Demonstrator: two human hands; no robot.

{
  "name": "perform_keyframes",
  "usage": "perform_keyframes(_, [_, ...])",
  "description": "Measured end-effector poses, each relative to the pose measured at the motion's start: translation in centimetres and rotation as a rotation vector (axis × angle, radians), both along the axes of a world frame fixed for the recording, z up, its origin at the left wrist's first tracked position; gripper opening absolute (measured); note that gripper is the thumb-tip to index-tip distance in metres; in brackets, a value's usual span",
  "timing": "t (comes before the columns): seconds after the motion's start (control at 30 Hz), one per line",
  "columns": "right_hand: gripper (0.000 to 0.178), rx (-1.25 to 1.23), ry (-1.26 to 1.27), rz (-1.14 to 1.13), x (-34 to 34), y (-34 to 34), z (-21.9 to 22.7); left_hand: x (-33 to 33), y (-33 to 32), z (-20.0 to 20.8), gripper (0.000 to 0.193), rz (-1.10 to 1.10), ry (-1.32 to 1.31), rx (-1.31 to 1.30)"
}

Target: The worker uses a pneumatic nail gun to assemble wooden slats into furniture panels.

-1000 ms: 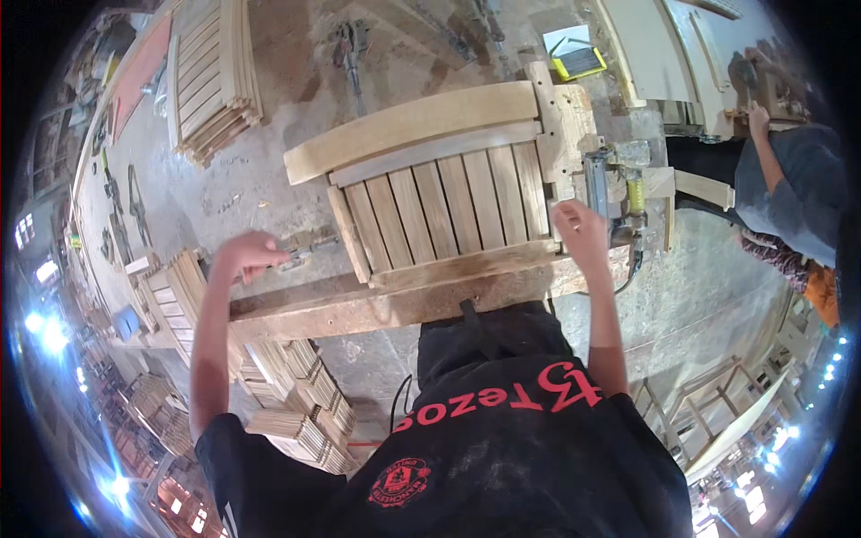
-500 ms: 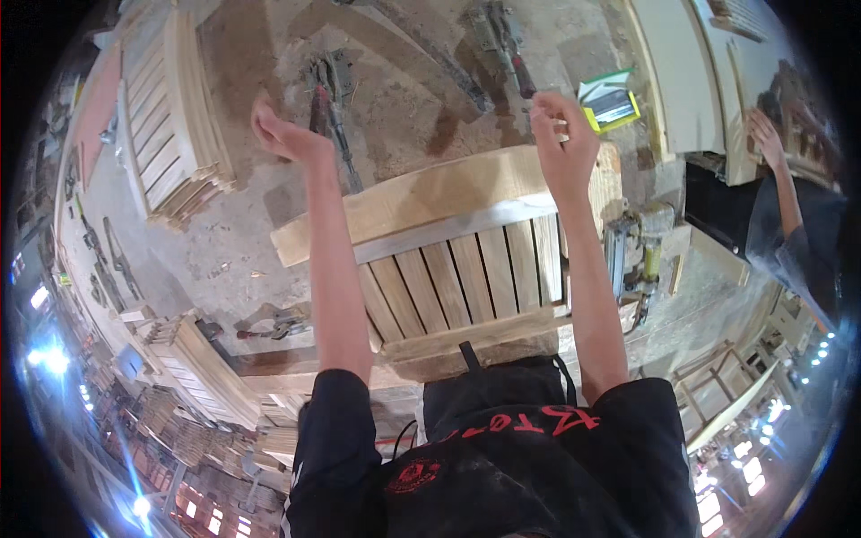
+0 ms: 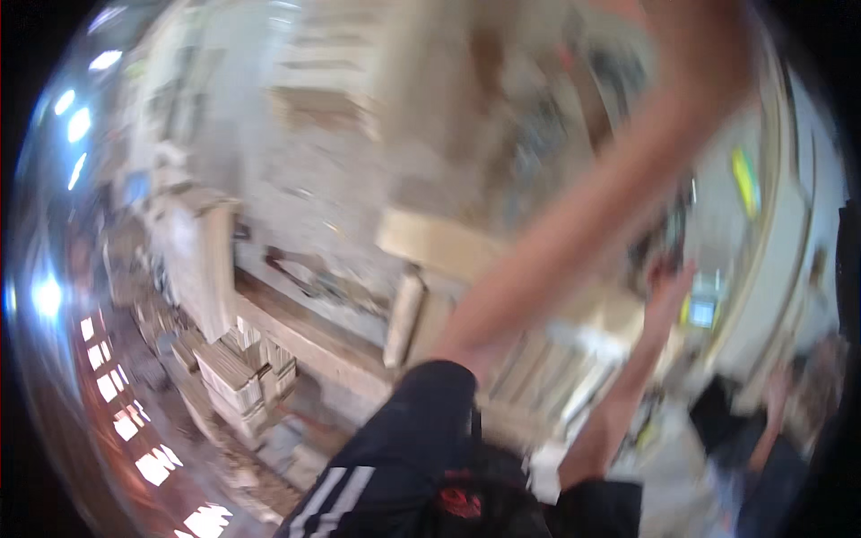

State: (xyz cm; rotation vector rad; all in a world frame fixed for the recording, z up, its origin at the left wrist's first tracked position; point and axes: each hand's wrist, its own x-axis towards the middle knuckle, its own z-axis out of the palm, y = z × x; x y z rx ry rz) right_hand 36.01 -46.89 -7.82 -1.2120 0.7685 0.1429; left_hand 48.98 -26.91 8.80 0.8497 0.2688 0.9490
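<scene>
The view is smeared by motion. My left arm reaches across to the upper right, and my left hand (image 3: 659,7) is blurred and mostly cut off by the top edge. On the right, my right hand (image 3: 666,289) lies close against a dark tool with a reddish handle (image 3: 662,255); whether the fingers grip it is unclear. Below my left forearm is a slatted wooden panel (image 3: 543,377), partly hidden by it. A thick pale wooden board (image 3: 435,242) runs along the panel's far side, also crossed by that forearm.
Beside my right hand lies a small yellow-edged box (image 3: 702,311). Another clamp-like tool (image 3: 323,282) rests on the worktop at left, near stacked slatted panels (image 3: 202,260). Another person's arm (image 3: 773,412) shows at the far right.
My view has swung left, so the scene sits further right. My left arm has swung to the upper right. My right hand now appears closer to the dark tool's handle.
</scene>
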Motion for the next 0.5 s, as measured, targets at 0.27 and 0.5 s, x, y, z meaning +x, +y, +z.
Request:
perform_keyframes(0.27, [0.046,0.14,0.084,0.066,-0.3,0.3,3.5,-24.2,11.7,6.0,0.026,-0.376,0.402,0.835])
perform_keyframes(0.5, [0.068,0.499,0.093,0.104,4.4,-2.3,5.6,-56.4,15.4,-4.4,0.038,-0.183,1.209,0.428])
